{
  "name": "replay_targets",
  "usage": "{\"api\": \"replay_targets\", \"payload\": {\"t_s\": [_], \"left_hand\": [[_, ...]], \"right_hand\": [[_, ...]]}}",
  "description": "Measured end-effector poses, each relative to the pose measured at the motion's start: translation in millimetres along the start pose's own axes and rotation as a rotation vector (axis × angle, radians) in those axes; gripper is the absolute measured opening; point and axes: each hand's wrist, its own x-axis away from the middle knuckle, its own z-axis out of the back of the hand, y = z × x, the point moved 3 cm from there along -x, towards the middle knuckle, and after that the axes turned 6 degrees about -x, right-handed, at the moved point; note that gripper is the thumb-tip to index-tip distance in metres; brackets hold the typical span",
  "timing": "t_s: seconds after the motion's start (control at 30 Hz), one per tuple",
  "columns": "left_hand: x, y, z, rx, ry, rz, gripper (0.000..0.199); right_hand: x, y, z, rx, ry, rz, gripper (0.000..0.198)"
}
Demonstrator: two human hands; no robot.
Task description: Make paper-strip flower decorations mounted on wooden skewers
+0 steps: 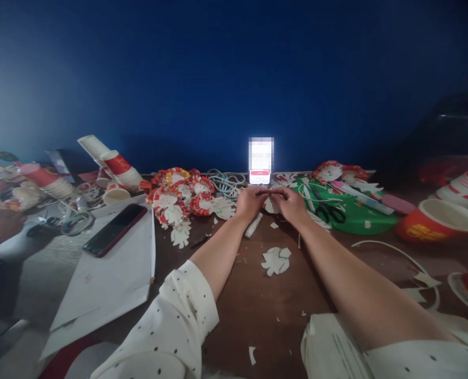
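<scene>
My left hand and my right hand meet over the far part of the brown table, fingers bent and fingertips pinched close together. What lies between the fingertips is too small to make out. A small lit screen stands just behind them. Below my left hand lies a white glue-stick-like tube. White paper cut-outs, shaped like little hands or leaves, are on the table between my forearms. To the left is a pile of red and white paper crafts with similar cut-outs attached.
Left, a dark phone rests on a white board, with stacked paper cups behind. Right, black-handled scissors and pens lie on a green sheet beside a red paper cup. Another person's hand shows at far left.
</scene>
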Motion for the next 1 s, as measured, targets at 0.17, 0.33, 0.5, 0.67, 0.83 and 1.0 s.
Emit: {"api": "replay_targets", "payload": {"t_s": [0.17, 0.33, 0.5, 0.67, 0.83, 1.0], "left_hand": [[3.3, 6.6, 3.0, -0.148, 0.014, -0.101, 0.017], [5.6, 10.4, 2.0, -0.336, -0.017, -0.173, 0.019], [8.5, 15.3, -0.6, -0.500, -0.032, -0.246, 0.023], [10.9, 16.6, -1.0, -0.573, -0.018, -0.255, 0.025], [10.9, 16.9, 0.5, -0.573, -0.013, -0.235, 0.025], [9.9, 14.5, 0.7, -0.527, 0.001, -0.236, 0.025]], "right_hand": [[-2.2, 5.2, 0.0, 0.001, 0.010, -0.017, 0.022], [-4.2, 7.8, 0.3, 0.002, 0.014, 0.009, 0.020], [-4.4, 7.0, 1.1, -0.002, 0.015, 0.032, 0.018], [-2.4, 2.8, 1.3, 0.026, 0.010, 0.035, 0.016], [-0.8, 0.5, 0.1, 0.027, -0.011, 0.010, 0.020], [-1.5, 3.6, -0.7, 0.040, -0.004, 0.020, 0.020]]}}
